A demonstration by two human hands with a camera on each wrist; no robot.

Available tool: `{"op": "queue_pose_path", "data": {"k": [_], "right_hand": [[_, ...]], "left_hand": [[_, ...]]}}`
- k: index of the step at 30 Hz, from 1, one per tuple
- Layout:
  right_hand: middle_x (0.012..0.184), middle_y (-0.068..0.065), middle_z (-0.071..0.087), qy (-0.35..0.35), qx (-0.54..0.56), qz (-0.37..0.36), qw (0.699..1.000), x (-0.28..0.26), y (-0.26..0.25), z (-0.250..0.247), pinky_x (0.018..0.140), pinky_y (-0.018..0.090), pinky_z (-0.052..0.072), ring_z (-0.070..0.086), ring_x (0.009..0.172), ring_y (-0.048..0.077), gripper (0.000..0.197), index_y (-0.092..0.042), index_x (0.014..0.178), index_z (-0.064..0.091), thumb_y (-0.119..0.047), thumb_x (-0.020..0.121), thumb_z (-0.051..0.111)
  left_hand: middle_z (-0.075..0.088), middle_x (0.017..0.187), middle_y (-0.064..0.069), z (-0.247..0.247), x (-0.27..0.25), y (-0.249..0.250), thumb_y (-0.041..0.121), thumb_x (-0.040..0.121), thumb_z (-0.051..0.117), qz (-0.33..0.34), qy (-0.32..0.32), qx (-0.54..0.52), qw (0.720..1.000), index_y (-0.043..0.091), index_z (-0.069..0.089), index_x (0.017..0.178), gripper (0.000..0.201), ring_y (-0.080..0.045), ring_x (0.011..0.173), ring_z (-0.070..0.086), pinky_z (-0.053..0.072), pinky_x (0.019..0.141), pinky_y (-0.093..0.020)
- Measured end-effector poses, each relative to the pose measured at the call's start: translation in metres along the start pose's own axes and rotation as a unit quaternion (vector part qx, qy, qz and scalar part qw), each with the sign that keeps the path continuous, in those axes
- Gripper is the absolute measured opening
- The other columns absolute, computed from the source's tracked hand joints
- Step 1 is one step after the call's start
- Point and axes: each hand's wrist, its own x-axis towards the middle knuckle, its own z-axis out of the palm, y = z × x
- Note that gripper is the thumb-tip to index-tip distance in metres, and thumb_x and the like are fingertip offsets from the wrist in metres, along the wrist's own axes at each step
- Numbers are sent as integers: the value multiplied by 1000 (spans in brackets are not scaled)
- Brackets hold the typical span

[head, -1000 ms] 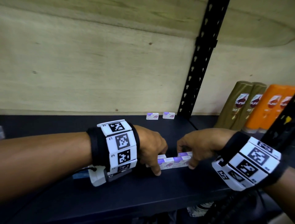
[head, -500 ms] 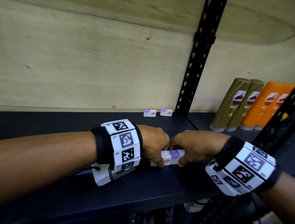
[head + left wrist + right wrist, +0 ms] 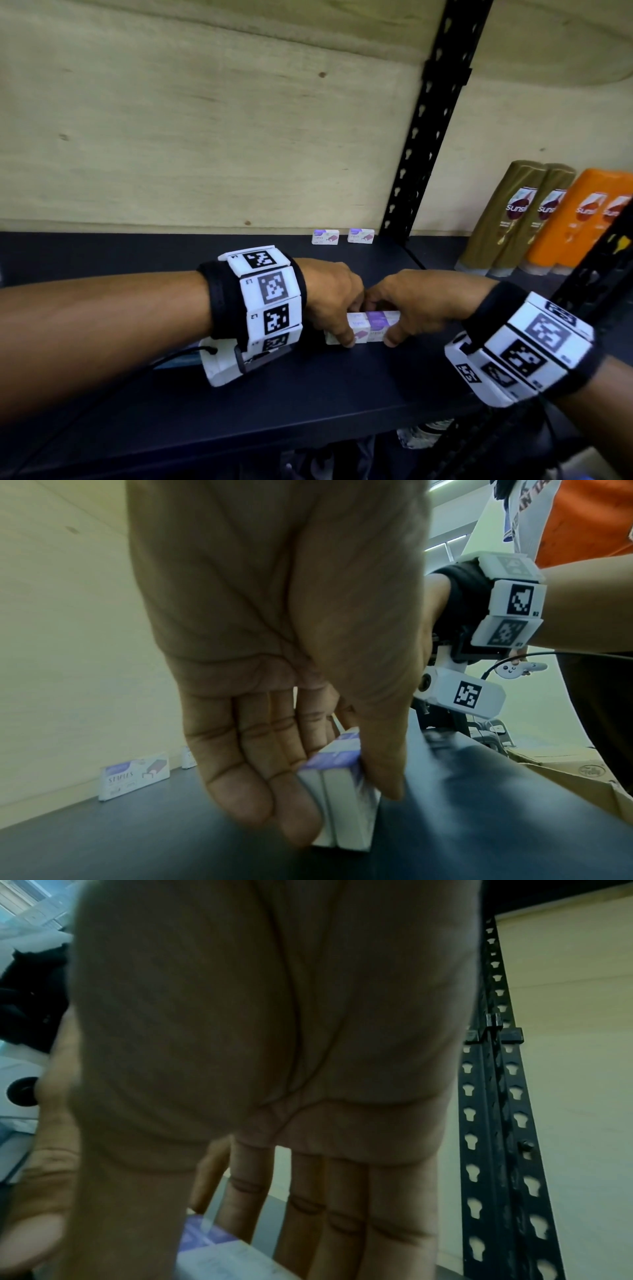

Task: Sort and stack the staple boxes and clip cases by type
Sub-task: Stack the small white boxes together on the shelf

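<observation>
A short row of white and purple staple boxes (image 3: 371, 327) stands on edge on the dark shelf (image 3: 239, 404), squeezed between my two hands. My left hand (image 3: 337, 308) grips the row's left end, thumb in front and fingers behind; the left wrist view shows the boxes (image 3: 346, 799) pinched there. From the other side my right hand (image 3: 407, 308) grips the right end, thumb low on the front face; a box corner (image 3: 219, 1250) shows under its fingers. Two more staple boxes (image 3: 325, 237) (image 3: 360, 235) stand apart at the back wall.
A black slotted upright (image 3: 421, 137) rises behind the hands. Brown and orange shampoo bottles (image 3: 534, 222) stand on the neighbouring shelf to the right. A second black post (image 3: 596, 274) crosses the right edge near my right wrist. Plywood backs the shelf.
Both hands have come together, pressing the spread-out row of boxes into a tighter, shorter pack. The two boxes at the back have not moved.
</observation>
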Motion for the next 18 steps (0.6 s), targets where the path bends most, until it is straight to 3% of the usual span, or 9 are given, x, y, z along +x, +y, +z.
{"op": "queue_pose_path", "data": {"k": [5, 8, 12, 16, 18], "right_hand": [[110, -15, 64, -25, 38, 9, 999, -6, 4, -16, 91, 32, 51, 61, 96, 9, 55, -40, 119, 57, -38, 72, 85], [116, -13, 62, -36, 78, 24, 996, -10, 10, -38, 94, 27, 49, 61, 96, 6, 62, -38, 124, 55, -32, 71, 87], [111, -11, 63, 2, 91, 48, 995, 2, 21, -64, 100, 35, 49, 63, 105, 13, 55, -36, 118, 59, -32, 71, 87], [107, 2, 71, 26, 90, 85, 992, 39, 39, -74, 91, 38, 56, 69, 92, 21, 39, -37, 104, 62, -35, 73, 86], [106, 7, 73, 14, 96, 105, 990, 58, 49, -76, 79, 33, 58, 69, 82, 19, 41, -30, 113, 64, -33, 77, 83]], "left_hand": [[75, 91, 5, -12, -3, -8, 64, 69, 75, -21, -56, -38, 997, 27, 68, 98, 47, -12, 85, 69, 58, 82, -32], [75, 97, 4, -26, -7, -19, 62, 71, 76, -36, -73, -60, 995, 27, 67, 104, 49, -9, 76, 68, 58, 86, -33], [74, 102, 2, -42, -6, -36, 60, 73, 76, -72, -69, -54, 994, 27, 64, 108, 50, -14, 87, 71, 57, 87, -32], [71, 107, 0, -52, 6, -53, 57, 82, 69, -93, -20, -10, 995, 22, 66, 110, 45, -17, 95, 67, 53, 90, -33], [69, 111, -1, -54, 15, -62, 54, 87, 63, -101, 0, 26, 995, 18, 64, 114, 45, -18, 99, 63, 51, 89, -33]]}}
